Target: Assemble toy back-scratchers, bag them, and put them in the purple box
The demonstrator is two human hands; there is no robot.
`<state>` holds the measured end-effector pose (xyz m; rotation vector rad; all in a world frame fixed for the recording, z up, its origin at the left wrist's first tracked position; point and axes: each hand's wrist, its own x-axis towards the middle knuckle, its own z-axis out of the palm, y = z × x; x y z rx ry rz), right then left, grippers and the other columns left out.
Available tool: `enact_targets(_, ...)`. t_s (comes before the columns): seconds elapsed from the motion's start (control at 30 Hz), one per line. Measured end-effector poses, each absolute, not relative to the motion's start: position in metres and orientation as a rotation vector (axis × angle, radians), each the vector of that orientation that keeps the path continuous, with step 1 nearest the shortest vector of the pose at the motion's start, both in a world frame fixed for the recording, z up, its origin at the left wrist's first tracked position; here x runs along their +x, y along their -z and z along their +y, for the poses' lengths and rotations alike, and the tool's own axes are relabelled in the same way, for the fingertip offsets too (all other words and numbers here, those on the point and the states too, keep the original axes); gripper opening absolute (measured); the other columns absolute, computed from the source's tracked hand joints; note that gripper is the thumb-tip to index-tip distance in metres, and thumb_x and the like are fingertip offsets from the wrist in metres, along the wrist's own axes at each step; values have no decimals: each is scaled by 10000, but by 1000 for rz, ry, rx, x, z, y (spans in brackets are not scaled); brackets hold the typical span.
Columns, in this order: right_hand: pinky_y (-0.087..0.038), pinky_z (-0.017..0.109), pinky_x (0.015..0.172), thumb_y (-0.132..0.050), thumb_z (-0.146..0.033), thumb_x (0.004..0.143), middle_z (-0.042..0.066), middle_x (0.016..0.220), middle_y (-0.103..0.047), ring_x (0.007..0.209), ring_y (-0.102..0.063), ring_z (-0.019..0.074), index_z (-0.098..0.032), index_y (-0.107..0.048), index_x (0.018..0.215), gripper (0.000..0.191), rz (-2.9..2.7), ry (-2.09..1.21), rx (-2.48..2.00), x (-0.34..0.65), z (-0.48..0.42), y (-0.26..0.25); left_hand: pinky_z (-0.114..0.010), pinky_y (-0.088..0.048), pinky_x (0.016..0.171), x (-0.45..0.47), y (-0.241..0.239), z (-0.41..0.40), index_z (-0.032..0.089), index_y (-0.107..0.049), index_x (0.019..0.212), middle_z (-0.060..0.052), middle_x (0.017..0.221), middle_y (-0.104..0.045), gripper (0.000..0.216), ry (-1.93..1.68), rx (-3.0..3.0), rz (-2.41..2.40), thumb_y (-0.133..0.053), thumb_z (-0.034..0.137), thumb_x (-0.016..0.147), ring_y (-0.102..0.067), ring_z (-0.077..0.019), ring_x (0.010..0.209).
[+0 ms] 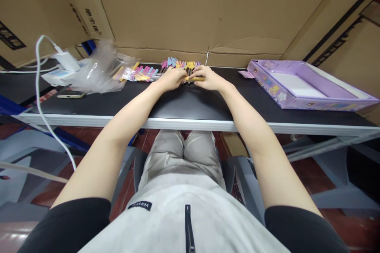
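Both my hands meet over the far middle of the table. My right hand (208, 78) has its fingers closed around a thin yellow stick (196, 79) that lies crosswise. My left hand (173, 78) is at the stick's left end, fingers bent together and pinching there; its fingertips are partly hidden. Just behind the hands lies a row of back scratchers (171, 62) with hand-shaped heads in pink, blue, yellow and purple. Dark shafts and small dark ends show between and below my fingers. Left of my left hand are several pink, blue and yellow handles (145, 73), partly under clear plastic.
Crumpled clear plastic bags (99, 71) lie on the left beside a white charger (67, 60) with a cable looping over the edge. A phone (70, 94) lies near them. An open purple box (292, 95) stands at right. Cardboard (178, 12) walls the back of the black table (190, 106).
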<state>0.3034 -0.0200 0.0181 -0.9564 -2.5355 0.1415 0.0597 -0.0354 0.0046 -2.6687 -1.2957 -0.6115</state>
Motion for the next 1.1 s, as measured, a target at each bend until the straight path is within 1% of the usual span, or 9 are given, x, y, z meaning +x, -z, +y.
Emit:
enact_targets(0.1,-418,610,1257,-716,-347,966,133,1552,-625,1491,-538,382,-278,-827,1364,420,-2581,-132,-1025,302,-25,-17,-445,-520,1024,60,-3,-34,164,-821,1219,-152,1164,-805,343,636,-2670,-1268,-562,178,995,-748,-326,1167)
enact_targets(0.2,-420,637,1245,-700,-338,961,130,1563,-617,1501,-504,411,-277,-822,1366,427,-2603,-128,-1068,299,-34,-20,-415,-536,989,59,-2,-32,163,-832,1177,-140,1122,-805,335,662,-2680,-1226,-560,182,983,-754,-308,1117)
enact_targets(0.3,-434,653,1206,-698,-350,959,151,1541,-618,1481,-497,440,-258,-825,1319,393,-2607,-114,-1121,295,-41,-23,-398,-545,969,60,-2,-33,171,-836,1139,-126,1107,-805,319,684,-2690,-1191,-562,182,976,-757,-296,1096)
enact_targets(0.37,-429,661,1193,-698,-350,958,157,1521,-618,1469,-497,444,-258,-819,1303,377,-2606,-98,-1142,293,-43,-24,-394,-550,961,60,-3,-33,174,-837,1127,-126,1112,-807,321,679,-2693,-1185,-556,176,972,-757,-293,1092)
enact_targets(0.5,-394,681,1205,-692,-308,957,148,1527,-605,1472,-491,427,-285,-798,1362,419,-2625,-80,-1127,291,-46,-23,-407,-554,981,60,-3,-34,156,-838,1150,-154,1159,-809,353,647,-2679,-1238,-536,151,968,-758,-306,1116)
enact_targets(0.6,-393,685,1197,-710,-312,953,150,1537,-591,1474,-478,429,-293,-796,1371,427,-2642,-74,-1116,290,-47,-21,-413,-552,997,59,-2,-32,152,-834,1170,-158,1171,-809,349,644,-2679,-1261,-544,158,976,-758,-313,1137)
enact_targets(0.73,-395,676,1195,-726,-315,946,145,1506,-598,1456,-483,418,-294,-793,1319,380,-2627,-31,-1132,288,-46,-19,-400,-556,967,59,0,-30,168,-828,1124,-148,1139,-806,323,649,-2688,-1205,-545,160,969,-760,-305,1121)
enact_targets(0.83,-385,662,1197,-721,-320,958,149,1480,-603,1442,-488,413,-270,-801,1243,300,-2621,-8,-1135,288,-46,-19,-394,-562,961,59,1,-28,179,-824,1103,-135,1115,-808,303,663,-2703,-1177,-557,167,959,-761,-300,1113)
enact_targets(1.1,-385,629,1164,-689,-308,976,170,1368,-661,1392,-524,413,-201,-799,1058,174,-2578,60,-1107,289,-46,-20,-422,-574,1016,58,0,-28,139,-820,1183,-166,1192,-820,351,645,-2685,-1241,-564,172,944,-767,-325,1151)
